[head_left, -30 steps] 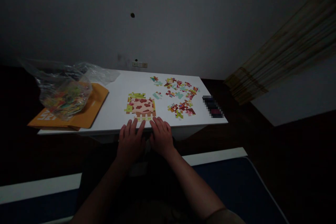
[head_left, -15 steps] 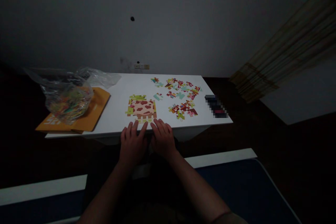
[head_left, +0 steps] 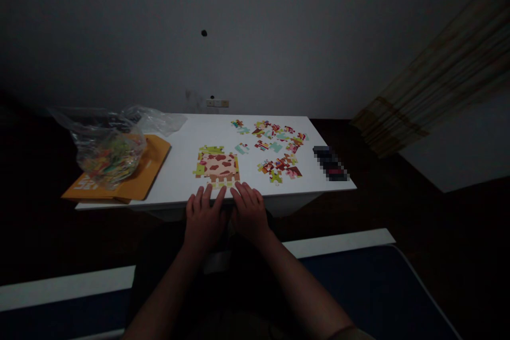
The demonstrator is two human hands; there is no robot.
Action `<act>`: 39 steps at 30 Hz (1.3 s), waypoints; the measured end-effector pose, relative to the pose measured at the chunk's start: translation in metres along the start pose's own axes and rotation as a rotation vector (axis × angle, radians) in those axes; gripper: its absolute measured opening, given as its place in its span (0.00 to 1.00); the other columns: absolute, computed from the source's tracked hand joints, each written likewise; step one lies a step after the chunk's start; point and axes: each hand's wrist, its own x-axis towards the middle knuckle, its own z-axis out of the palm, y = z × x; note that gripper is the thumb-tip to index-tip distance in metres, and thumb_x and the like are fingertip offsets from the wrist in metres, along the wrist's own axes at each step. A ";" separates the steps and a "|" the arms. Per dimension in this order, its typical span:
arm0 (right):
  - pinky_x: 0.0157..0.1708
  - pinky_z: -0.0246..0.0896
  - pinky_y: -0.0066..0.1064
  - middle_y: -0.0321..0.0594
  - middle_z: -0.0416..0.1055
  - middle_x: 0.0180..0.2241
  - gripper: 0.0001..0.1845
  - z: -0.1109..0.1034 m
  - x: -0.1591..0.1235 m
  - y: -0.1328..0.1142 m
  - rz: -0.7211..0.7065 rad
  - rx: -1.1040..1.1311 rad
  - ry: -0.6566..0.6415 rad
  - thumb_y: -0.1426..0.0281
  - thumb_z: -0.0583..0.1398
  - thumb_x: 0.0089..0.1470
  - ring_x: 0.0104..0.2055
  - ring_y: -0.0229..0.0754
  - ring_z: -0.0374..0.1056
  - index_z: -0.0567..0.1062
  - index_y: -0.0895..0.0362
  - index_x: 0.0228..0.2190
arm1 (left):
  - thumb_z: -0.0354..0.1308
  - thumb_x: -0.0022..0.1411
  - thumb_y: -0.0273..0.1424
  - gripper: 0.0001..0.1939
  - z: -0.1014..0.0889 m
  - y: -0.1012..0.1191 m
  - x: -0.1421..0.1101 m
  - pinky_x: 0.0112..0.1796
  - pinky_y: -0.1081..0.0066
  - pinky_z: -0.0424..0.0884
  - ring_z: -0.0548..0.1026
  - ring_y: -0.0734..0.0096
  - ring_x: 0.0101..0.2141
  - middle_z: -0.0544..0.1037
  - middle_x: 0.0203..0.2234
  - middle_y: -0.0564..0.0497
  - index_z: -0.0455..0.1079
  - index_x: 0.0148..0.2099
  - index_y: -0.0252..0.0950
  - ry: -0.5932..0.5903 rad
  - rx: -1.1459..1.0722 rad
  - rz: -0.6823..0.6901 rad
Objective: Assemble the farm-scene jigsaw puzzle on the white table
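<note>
My left hand (head_left: 204, 218) rests at the near edge of the white table (head_left: 175, 170), its fingers stretched out over the edge and holding nothing. Beside it my right hand (head_left: 249, 212) lies the same way, fingers extended and bare. Just beyond my fingertips is a partly joined jigsaw puzzle (head_left: 219, 164), pink with brown patches, green along its left and top and a pale fence at the bottom. Loose puzzle pieces (head_left: 274, 145) lie scattered to its right, with a nearer cluster of pieces (head_left: 275, 174) close to the front.
On the left, a clear plastic bag (head_left: 113, 156) of colourful pieces lies on an orange envelope-like packet (head_left: 153, 164). A blurred-out dark object (head_left: 330, 163) sits at the table's right end. A wall (head_left: 279, 37) stands behind; a curtain (head_left: 414, 79) hangs at right.
The whole view has shifted slightly, so everything appears a little further right and lower. Both hands stay in place at the table edge, and the puzzle pieces look unmoved.
</note>
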 end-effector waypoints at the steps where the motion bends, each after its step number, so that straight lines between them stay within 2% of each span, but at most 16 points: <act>1: 0.76 0.47 0.50 0.51 0.66 0.76 0.34 -0.001 0.000 0.000 0.001 -0.001 -0.002 0.68 0.60 0.68 0.80 0.55 0.55 0.70 0.56 0.73 | 0.63 0.72 0.32 0.34 0.000 0.000 0.000 0.71 0.33 0.60 0.65 0.32 0.74 0.69 0.75 0.34 0.70 0.77 0.47 0.000 0.004 0.000; 7: 0.75 0.47 0.50 0.51 0.67 0.75 0.33 -0.002 0.001 -0.001 0.005 -0.002 -0.002 0.69 0.60 0.68 0.79 0.55 0.56 0.71 0.55 0.72 | 0.62 0.72 0.31 0.33 -0.003 0.002 0.001 0.70 0.33 0.62 0.66 0.31 0.73 0.68 0.75 0.30 0.71 0.77 0.43 -0.008 0.025 0.011; 15: 0.74 0.48 0.50 0.51 0.68 0.74 0.33 -0.002 0.001 -0.002 0.013 0.007 0.005 0.69 0.61 0.67 0.78 0.55 0.57 0.73 0.55 0.71 | 0.63 0.72 0.32 0.34 -0.002 0.001 0.000 0.71 0.33 0.60 0.66 0.32 0.74 0.68 0.75 0.32 0.70 0.77 0.45 -0.012 0.009 0.003; 19: 0.70 0.53 0.51 0.52 0.71 0.72 0.29 -0.026 0.015 -0.006 0.044 0.029 -0.046 0.68 0.62 0.66 0.75 0.56 0.62 0.76 0.56 0.67 | 0.62 0.72 0.32 0.34 -0.002 0.001 0.000 0.72 0.33 0.59 0.65 0.32 0.74 0.68 0.75 0.33 0.70 0.78 0.45 -0.010 -0.012 0.001; 24: 0.59 0.65 0.48 0.50 0.79 0.62 0.16 -0.078 0.057 -0.010 0.004 -0.018 -0.255 0.66 0.63 0.67 0.61 0.56 0.72 0.81 0.54 0.54 | 0.60 0.74 0.35 0.32 -0.002 0.000 0.001 0.72 0.30 0.57 0.64 0.30 0.75 0.67 0.75 0.32 0.70 0.78 0.44 -0.019 -0.063 -0.010; 27: 0.54 0.68 0.47 0.50 0.82 0.57 0.14 -0.097 0.076 -0.011 -0.018 -0.077 -0.338 0.65 0.62 0.69 0.56 0.56 0.74 0.82 0.54 0.51 | 0.61 0.73 0.34 0.33 -0.002 0.001 0.001 0.72 0.31 0.57 0.63 0.30 0.75 0.66 0.76 0.32 0.69 0.78 0.43 -0.026 -0.060 -0.009; 30: 0.51 0.70 0.47 0.50 0.82 0.56 0.15 -0.103 0.084 -0.013 -0.017 -0.101 -0.371 0.63 0.62 0.70 0.54 0.56 0.76 0.82 0.55 0.52 | 0.61 0.73 0.33 0.33 -0.003 0.001 0.001 0.72 0.31 0.57 0.62 0.30 0.75 0.66 0.76 0.30 0.70 0.78 0.42 -0.035 -0.059 -0.001; 39: 0.47 0.72 0.45 0.52 0.82 0.54 0.15 -0.103 0.087 -0.019 -0.006 -0.113 -0.381 0.63 0.63 0.71 0.52 0.57 0.77 0.82 0.56 0.53 | 0.62 0.71 0.34 0.36 -0.003 -0.001 -0.001 0.72 0.31 0.56 0.63 0.31 0.75 0.66 0.76 0.33 0.67 0.79 0.44 -0.053 -0.053 0.000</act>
